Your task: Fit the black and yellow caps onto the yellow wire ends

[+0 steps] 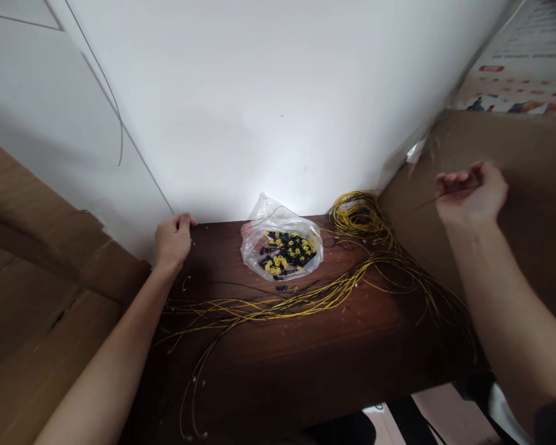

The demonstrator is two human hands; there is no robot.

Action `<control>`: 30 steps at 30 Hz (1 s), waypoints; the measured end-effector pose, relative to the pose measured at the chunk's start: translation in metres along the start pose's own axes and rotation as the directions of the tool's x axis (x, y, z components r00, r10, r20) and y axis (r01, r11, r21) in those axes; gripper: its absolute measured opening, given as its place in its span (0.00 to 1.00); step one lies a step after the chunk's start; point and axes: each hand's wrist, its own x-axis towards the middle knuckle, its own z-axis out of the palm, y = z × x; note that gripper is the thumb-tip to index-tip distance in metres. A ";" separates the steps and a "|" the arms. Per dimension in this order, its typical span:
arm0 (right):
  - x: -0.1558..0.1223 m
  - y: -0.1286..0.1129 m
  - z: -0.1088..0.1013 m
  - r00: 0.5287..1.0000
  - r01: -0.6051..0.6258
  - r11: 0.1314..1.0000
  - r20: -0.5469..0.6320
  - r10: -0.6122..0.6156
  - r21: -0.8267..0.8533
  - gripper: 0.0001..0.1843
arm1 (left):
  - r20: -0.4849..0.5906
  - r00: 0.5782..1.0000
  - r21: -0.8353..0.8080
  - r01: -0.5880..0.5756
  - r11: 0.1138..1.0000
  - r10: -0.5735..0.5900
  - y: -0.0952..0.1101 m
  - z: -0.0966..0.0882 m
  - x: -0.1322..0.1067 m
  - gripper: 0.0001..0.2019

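My left hand (173, 240) is pinched closed at the back edge of the dark wooden table, near the white wall. What its fingers hold is too small to make out. Raised at the right, my right hand (472, 191) has its fingers curled in, with a thin dark wire (427, 203) sticking out from it to the left. Between the hands stands an open clear plastic bag (251, 254) of small black and yellow connector pieces (290, 250). A thin dark strand arches over the bag's top. In front lie loose yellow and black wires (278, 308).
A coil of yellow and black wire (356, 211) sits at the back right of the table (333, 364). Cardboard (41, 296) flanks the left side, and a brown panel (412, 204) the right. One black piece (282, 288) lies before the bag.
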 end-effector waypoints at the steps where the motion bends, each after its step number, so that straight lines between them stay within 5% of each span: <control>1: -0.002 0.004 -0.003 1.000 0.017 0.989 0.026 -0.013 -0.144 0.17 | 0.019 0.999 0.141 -0.040 0.989 0.038 -0.003 -0.001 0.000 0.15; 3: -0.004 0.012 -0.010 0.988 0.129 0.878 0.139 -0.072 -0.461 0.10 | 0.076 0.994 0.354 -0.100 0.930 0.078 -0.007 -0.003 -0.001 0.17; 4: -0.005 0.015 -0.014 0.968 0.226 0.752 0.232 -0.100 -0.619 0.07 | 0.119 0.990 0.429 -0.121 0.895 0.077 -0.008 -0.004 -0.002 0.18; 6: -0.007 0.022 -0.021 0.889 0.455 0.324 0.444 -0.113 -0.829 0.05 | 0.212 0.977 0.548 -0.152 0.823 0.039 -0.007 -0.006 -0.003 0.19; 9: -0.015 0.032 -0.027 0.761 0.607 -0.363 0.649 0.007 -0.707 0.12 | 0.291 0.956 0.694 -0.185 0.696 -0.037 -0.004 -0.005 -0.005 0.21; 10: -0.019 0.036 -0.029 0.735 0.613 -0.484 0.676 0.059 -0.624 0.14 | 0.296 0.954 0.727 -0.190 0.659 -0.053 -0.003 -0.004 -0.005 0.22; 12: -0.025 0.047 -0.032 0.680 0.653 -0.578 0.714 0.164 -0.489 0.18 | 0.302 0.951 0.762 -0.198 0.616 -0.067 -0.002 0.000 -0.004 0.22; 17: -0.030 0.076 -0.041 0.437 0.821 -0.553 0.780 0.448 -0.142 0.16 | 0.333 0.936 0.754 -0.190 0.629 -0.117 -0.005 0.010 -0.002 0.21; 20: -0.030 0.085 -0.036 0.412 0.871 -0.464 0.758 0.506 -0.163 0.12 | 0.351 0.927 0.731 -0.185 0.657 -0.129 -0.005 0.014 -0.002 0.21; 22: -0.036 0.085 -0.024 0.418 0.899 -0.333 0.791 0.448 -0.286 0.14 | 0.355 0.929 0.677 -0.182 0.713 -0.101 -0.002 0.014 0.001 0.22; 25: -0.054 0.082 0.003 0.345 0.921 0.058 0.874 0.343 -0.386 0.15 | 0.372 0.928 0.583 -0.219 0.782 -0.017 0.007 0.014 0.006 0.21; 27: -0.069 0.082 0.021 0.360 0.866 0.232 0.875 0.325 -0.443 0.16 | 0.421 0.905 0.525 -0.295 0.799 0.057 0.016 0.013 0.008 0.21; 28: -0.076 0.084 0.028 0.354 0.855 0.271 0.880 0.318 -0.442 0.16 | 0.472 0.877 0.483 -0.341 0.806 0.089 0.021 0.012 0.008 0.20; 30: -0.086 0.091 0.037 0.298 0.856 0.308 0.883 0.364 -0.416 0.14 | 0.645 0.747 0.330 -0.460 0.824 0.159 0.031 0.011 0.002 0.19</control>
